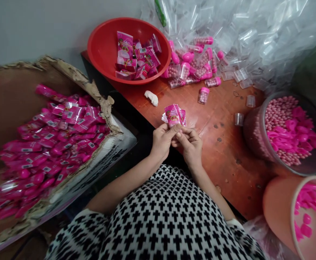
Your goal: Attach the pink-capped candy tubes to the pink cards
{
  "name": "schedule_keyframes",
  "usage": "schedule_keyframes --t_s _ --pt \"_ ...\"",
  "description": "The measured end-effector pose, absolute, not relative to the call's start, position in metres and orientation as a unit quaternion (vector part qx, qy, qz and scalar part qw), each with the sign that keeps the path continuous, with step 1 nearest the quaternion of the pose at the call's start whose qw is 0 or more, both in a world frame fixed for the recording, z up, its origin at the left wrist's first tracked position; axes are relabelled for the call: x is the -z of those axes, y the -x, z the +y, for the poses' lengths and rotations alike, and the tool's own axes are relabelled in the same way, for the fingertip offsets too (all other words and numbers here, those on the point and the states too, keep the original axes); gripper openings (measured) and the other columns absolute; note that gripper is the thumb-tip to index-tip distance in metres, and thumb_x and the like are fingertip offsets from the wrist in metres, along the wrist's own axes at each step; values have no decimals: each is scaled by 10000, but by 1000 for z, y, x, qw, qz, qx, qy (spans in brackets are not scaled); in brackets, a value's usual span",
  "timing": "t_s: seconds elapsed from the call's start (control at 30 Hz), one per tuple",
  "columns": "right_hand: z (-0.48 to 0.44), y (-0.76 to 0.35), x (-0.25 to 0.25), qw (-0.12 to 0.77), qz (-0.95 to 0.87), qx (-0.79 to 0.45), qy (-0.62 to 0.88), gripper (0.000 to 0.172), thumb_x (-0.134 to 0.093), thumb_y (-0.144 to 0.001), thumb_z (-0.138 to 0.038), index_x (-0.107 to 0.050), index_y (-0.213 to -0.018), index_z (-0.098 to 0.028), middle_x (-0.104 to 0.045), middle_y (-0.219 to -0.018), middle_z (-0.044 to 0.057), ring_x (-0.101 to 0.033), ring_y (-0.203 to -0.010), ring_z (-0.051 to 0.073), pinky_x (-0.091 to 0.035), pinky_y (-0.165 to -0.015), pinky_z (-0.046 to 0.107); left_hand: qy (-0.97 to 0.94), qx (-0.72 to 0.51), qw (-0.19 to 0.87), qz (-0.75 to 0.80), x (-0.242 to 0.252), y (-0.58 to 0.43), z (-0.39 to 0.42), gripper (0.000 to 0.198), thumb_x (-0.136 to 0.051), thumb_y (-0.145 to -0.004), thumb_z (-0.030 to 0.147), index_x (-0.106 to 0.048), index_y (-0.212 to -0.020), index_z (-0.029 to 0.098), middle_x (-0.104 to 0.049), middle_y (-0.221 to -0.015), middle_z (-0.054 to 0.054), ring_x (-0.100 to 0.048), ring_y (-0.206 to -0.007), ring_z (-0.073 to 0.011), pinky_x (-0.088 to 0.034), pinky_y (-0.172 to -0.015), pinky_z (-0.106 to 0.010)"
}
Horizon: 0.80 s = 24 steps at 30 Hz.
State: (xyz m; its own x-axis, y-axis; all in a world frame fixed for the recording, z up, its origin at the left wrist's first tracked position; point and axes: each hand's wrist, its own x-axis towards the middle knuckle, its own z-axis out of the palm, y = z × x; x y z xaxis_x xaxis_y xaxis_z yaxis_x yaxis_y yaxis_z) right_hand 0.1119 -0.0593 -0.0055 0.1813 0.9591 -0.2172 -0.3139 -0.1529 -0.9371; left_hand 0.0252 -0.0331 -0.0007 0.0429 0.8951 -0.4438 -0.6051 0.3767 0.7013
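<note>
My left hand (161,141) and my right hand (190,145) meet at the near edge of the table, thumbs and fingers pinched together. Between them stand a few pink printed wrapper sleeves (173,114), fanned slightly, their lower ends hidden by my fingers. The left thumb and fingers press on their base. The right fingertips close at the same spot, and what exactly they grip is partly hidden. Beyond the hands, a small clear tube (203,95) with a pink cap holds pink beads. A crumpled white scrap (151,98) lies to its left.
A red bowl (100,54) holds more sleeves. Filled tubes (185,72) and a heap of clear empty tubes (244,39) lie at the back. Right are a bead tub (258,126) with pink caps and a peach bucket (279,206). Left, a torn carton (114,141) holds wrapped tubes (52,144).
</note>
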Motion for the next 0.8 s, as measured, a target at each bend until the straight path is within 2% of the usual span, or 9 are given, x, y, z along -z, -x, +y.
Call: schedule_keyframes --t_s 0.1,0.17,0.23,0.4,0.63,0.73,0.8 --pt "-59 -116 3 558 -305 -580 509 290 -770 -720 -342 -627 -927 -198 -728 -713 -36 -664 -516 100 -598 -523 235 -147 -539 727 399 1 -19 -30 389 -802 -629 461 -632 -694 117 -609 -608 -1 -531 -487 -69 -420 -441 -181" --pt "-60 -117 2 548 -308 -588 508 295 -783 -705 -330 -630 -920 -197 -737 -734 -33 -669 -522 97 -599 -529 227 -136 -538 731 397 0 -15 -26 375 -814 -622 436 -632 -687 114 -610 -606 -7 -555 -513 -79 -451 -481 -190" --pt "-61 -115 1 547 -309 -585 513 302 -793 -692 -327 -624 -905 -195 -742 -738 -32 -672 -523 95 -595 -523 216 -134 -524 738 403 -1 -14 -25 356 -840 -595 384 -630 -669 106 -604 -595 -7 -552 -507 -79 -447 -480 -193" --pt "-56 -115 5 574 -300 -571 504 328 -807 -672 -353 -573 -848 -203 -715 -641 -54 -659 -481 99 -580 -490 205 -120 -508 757 392 -1 -19 -31 339 -854 -574 330 -630 -647 86 -561 -557 14 -449 -438 -37 -342 -402 -169" --pt "-36 -107 9 525 -319 -638 466 441 -853 -581 -393 -481 -741 -218 -643 -517 -94 -608 -411 89 -501 -392 163 -148 -519 761 360 -1 -7 -39 321 -836 -623 329 -609 -597 104 -564 -549 10 -503 -483 -60 -418 -473 -190" --pt "-33 -101 0 501 -354 -659 435 472 -839 -574 -461 -489 -785 -225 -652 -549 -91 -609 -421 96 -500 -390 179 -141 -574 712 379 -13 23 -42 305 -790 -682 400 -636 -674 137 -656 -659 -18 -622 -606 -114 -515 -595 -231" --pt "-33 -107 -6 505 -367 -649 435 437 -805 -627 -478 -515 -832 -223 -681 -610 -70 -625 -450 97 -508 -409 184 -117 -669 612 404 -22 50 -42 400 -662 -763 562 -668 -845 171 -728 -878 -49 -690 -833 -161 -555 -777 -283"
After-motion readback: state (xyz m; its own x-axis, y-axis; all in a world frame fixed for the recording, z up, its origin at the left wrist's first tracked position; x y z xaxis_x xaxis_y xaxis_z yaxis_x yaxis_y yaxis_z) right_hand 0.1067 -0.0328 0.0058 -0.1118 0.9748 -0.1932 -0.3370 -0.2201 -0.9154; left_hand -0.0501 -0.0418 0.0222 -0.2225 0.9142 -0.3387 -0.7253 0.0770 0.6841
